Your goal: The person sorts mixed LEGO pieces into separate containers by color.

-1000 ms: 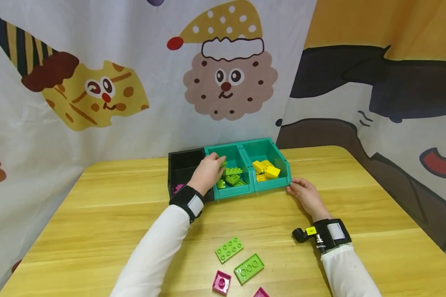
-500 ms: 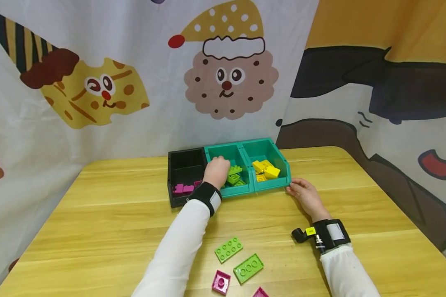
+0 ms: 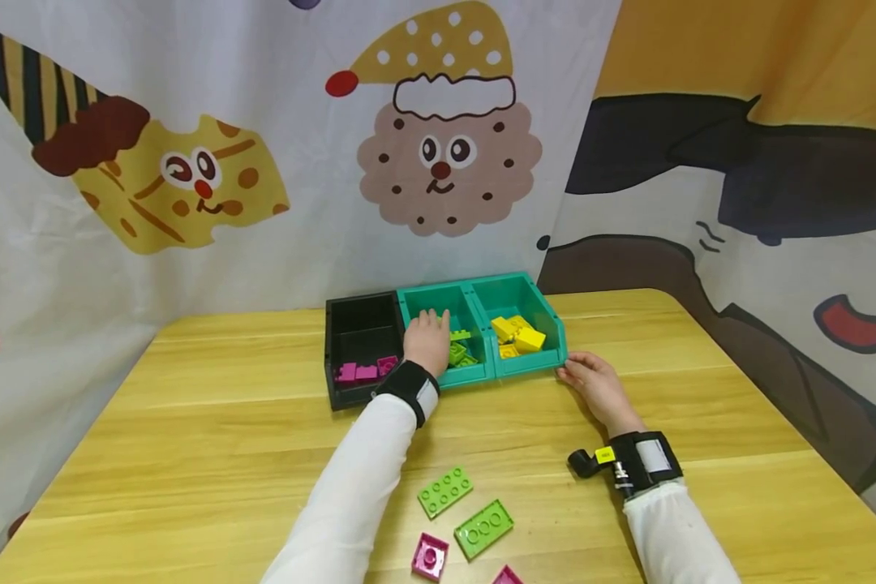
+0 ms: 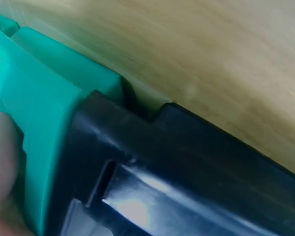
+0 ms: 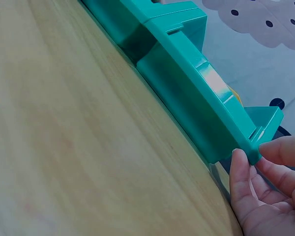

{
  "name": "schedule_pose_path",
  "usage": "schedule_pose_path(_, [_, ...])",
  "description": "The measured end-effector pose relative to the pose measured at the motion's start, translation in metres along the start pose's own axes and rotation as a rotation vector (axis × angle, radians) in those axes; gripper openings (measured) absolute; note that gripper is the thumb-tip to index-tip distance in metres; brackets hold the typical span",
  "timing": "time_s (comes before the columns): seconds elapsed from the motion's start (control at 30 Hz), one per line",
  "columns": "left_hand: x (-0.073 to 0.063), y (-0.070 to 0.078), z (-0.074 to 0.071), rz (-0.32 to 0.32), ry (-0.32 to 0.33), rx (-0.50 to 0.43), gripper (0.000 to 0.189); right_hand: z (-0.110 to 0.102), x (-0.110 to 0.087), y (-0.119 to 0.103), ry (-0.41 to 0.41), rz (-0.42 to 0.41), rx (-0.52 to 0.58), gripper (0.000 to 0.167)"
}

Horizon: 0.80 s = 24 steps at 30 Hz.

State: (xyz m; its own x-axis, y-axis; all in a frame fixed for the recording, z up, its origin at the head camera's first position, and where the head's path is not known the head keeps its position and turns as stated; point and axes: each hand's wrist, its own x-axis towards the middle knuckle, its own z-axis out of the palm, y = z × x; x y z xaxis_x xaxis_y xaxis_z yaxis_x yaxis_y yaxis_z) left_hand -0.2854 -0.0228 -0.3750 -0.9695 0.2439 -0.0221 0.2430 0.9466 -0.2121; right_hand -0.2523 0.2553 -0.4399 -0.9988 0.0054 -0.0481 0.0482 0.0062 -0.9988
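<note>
Over the middle teal bin (image 3: 467, 375), which contains green building bricks (image 3: 456, 354), my left hand (image 3: 427, 345) reaches in with its fingers extended. Its palm side is hidden; in the left wrist view only a blurred finger (image 4: 1, 157) shows beside the teal wall. My right hand (image 3: 597, 391) holds the front right corner of the right teal bin (image 3: 533, 362) between thumb and fingertips, as the right wrist view also shows. Yellow bricks (image 3: 529, 339) lie in that bin. To the left, a black bin (image 3: 361, 315) holds magenta bricks (image 3: 366, 372).
The three bins stand joined in a row at the table's back edge, before a printed curtain (image 3: 299, 259). Nearer on the wooden table (image 3: 190, 454) lie two green bricks (image 3: 445, 492) and two magenta pieces (image 3: 429, 557), one cut off by the frame.
My left hand has moved right and slightly nearer within the middle bin, uncovering the magenta bricks in the black bin. Its fingers, earlier bent, are now extended. The right hand stays at the bin corner.
</note>
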Motion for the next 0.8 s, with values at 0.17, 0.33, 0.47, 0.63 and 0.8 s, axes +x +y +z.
schedule_pose_path(0.17, [-0.003,-0.001,-0.003,0.001,-0.023,-0.055,0.059,0.0,-0.001,0.001,-0.009,-0.007,0.014,0.028])
schedule_pose_path(0.33, [-0.006,-0.007,-0.008,0.058,0.057,-0.239,0.069,0.0,-0.003,-0.001,-0.015,-0.024,0.041,0.024])
schedule_pose_path(0.47, [-0.016,-0.013,-0.018,0.131,0.187,-0.327,0.053,0.001,-0.003,-0.002,-0.021,-0.03,0.043,0.024])
schedule_pose_path(0.63, [-0.037,-0.017,-0.027,0.215,0.36,-0.438,0.031,0.001,-0.003,-0.002,-0.027,-0.022,0.034,0.023])
schedule_pose_path(0.8, [-0.066,-0.016,-0.028,0.298,0.477,-0.543,0.02,0.002,-0.003,-0.003,-0.018,-0.021,0.038,0.023])
